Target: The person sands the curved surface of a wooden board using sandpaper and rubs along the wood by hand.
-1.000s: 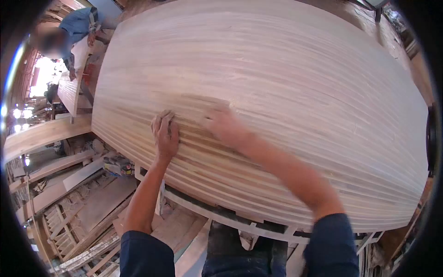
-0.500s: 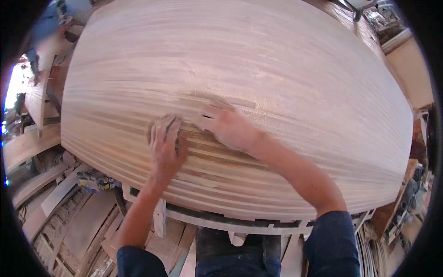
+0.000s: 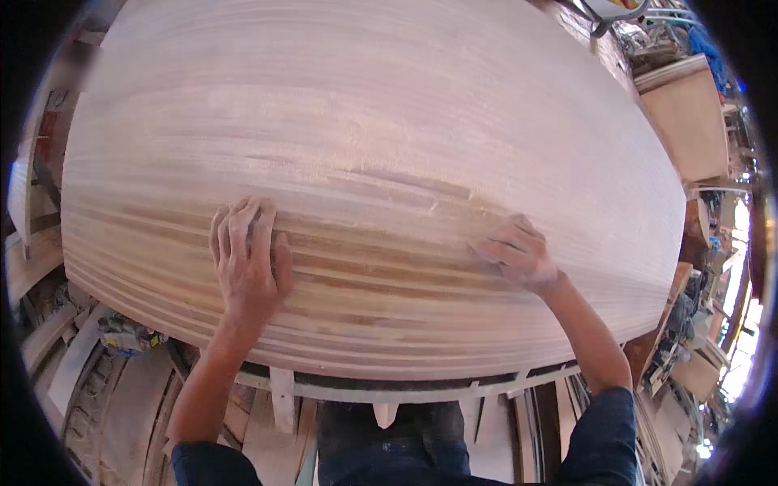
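A large, curved hull-like shell (image 3: 365, 121) of narrow wooden strips spreads out in front of me. Pale dust or filler covers most of it, and browner strips show along its near side. My left hand (image 3: 250, 259) rests on those browner strips at centre left, its fingers stretched out and slightly apart. To the right, my right hand (image 3: 519, 255) presses against the surface with its fingers bent and close together, pointing left. Whatever lies under those fingers, if anything, is hidden. Both hands look dusty.
A white-edged wooden frame (image 3: 340, 394) runs beneath the near edge. Boards and wood offcuts (image 3: 130, 405) lie at lower left, near a dusty power tool (image 3: 134, 334). A plywood panel (image 3: 689, 121) leans at far right. A container (image 3: 612, 8) sits at the top right.
My right hand has moved right across the strips, away from my left hand. My left hand sits farther left in view. The whole view has shifted, showing more of the right side.
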### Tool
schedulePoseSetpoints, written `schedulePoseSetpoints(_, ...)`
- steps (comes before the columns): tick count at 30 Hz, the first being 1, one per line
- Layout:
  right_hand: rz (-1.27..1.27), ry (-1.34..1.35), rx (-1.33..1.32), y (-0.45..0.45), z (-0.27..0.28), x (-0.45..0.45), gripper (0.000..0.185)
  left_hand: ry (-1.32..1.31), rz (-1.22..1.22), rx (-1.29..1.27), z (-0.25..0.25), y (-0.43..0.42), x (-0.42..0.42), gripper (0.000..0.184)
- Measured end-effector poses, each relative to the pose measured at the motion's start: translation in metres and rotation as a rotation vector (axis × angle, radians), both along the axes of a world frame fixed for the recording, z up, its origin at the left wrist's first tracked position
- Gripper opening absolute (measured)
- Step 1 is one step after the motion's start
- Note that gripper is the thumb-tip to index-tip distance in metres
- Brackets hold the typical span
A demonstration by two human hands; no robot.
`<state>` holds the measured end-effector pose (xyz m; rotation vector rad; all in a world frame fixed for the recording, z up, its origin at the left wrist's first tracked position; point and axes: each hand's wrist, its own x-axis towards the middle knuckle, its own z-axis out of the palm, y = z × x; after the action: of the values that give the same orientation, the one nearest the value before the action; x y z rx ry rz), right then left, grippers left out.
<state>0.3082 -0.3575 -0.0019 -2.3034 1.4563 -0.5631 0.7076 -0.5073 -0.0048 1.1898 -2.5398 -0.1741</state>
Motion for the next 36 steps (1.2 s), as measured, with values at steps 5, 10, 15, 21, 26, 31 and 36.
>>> schedulePoseSetpoints(5, 0.075, -0.034, 0.041, -0.124, -0.031, 0.175, 0.045, -0.007, -0.042, 0.018, 0.001, -0.006, 0.003, 0.037)
schedulePoseSetpoints(10, 0.085, -0.09, -0.037, -0.108, -0.023, 0.145, 0.047, -0.133, -0.055, -0.086, -0.003, -0.033, 0.054, 0.037)
schedulePoseSetpoints(15, -0.114, 0.141, 0.104, 0.077, 0.016, -0.091, 0.034, -0.155, 0.223, -0.087, -0.003, -0.058, 0.087, 0.038)
schedulePoseSetpoints(21, -0.161, 0.005, 0.045, 0.062, 0.023, -0.08, 0.024, -0.067, 0.257, -0.13, -0.01, -0.06, 0.088, 0.034)
schedulePoseSetpoints(26, 0.001, -0.179, 0.077, -0.047, 0.015, 0.04, 0.031, -0.025, 0.113, -0.182, -0.001, -0.062, 0.081, 0.033)
schedulePoseSetpoints(31, 0.011, -0.305, 0.1, -0.149, 0.004, 0.186, 0.025, -0.066, -0.084, -0.04, 0.02, -0.083, 0.108, 0.035)
schedulePoseSetpoints(36, 0.036, -0.313, 0.064, -0.247, -0.002, 0.316, 0.013, -0.034, 0.191, -0.091, 0.001, -0.143, 0.228, 0.039)
